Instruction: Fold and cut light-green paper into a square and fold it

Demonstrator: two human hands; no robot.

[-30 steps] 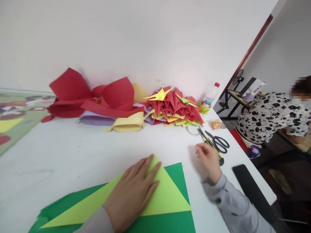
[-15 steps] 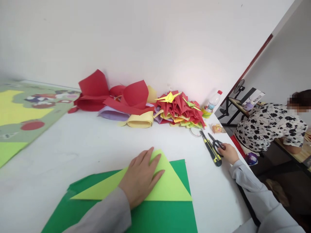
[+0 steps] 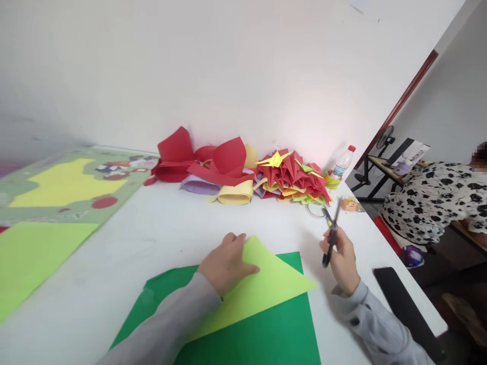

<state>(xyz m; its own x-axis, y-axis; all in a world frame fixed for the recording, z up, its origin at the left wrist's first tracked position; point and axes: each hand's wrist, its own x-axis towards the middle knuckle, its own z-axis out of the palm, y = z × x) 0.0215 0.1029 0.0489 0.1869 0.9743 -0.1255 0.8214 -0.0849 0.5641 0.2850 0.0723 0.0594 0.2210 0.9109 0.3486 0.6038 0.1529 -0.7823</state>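
Observation:
A folded triangle of yellow-green paper (image 3: pixel 272 284) lies tilted over a dark green sheet (image 3: pixel 262 334) on the white table. My left hand (image 3: pixel 228 263) grips its upper left edge, fingers curled at the edge and thumb spread over the top face. Raised off the table to the right, my right hand (image 3: pixel 342 258) holds black scissors (image 3: pixel 332 235) by the handles, blades pointing up. Behind them a utility knife (image 3: pixel 327 218) shows only in part. A roll of clear tape (image 3: pixel 315 211) rests close by.
Red folded paper shapes (image 3: pixel 228 157) and a heap of paper cranes (image 3: pixel 289 175) line the wall. A bottle (image 3: pixel 342 163) and a wrapped snack (image 3: pixel 350 204) stand at right. A long black object (image 3: pixel 407 309) lies by the right edge. Another person (image 3: pixel 429 197) works beyond.
My right hand has lifted the scissors off the table and brought them left and upright. The yellow-green triangle has turned, its right corner higher. My left hand has curled from lying flat to gripping.

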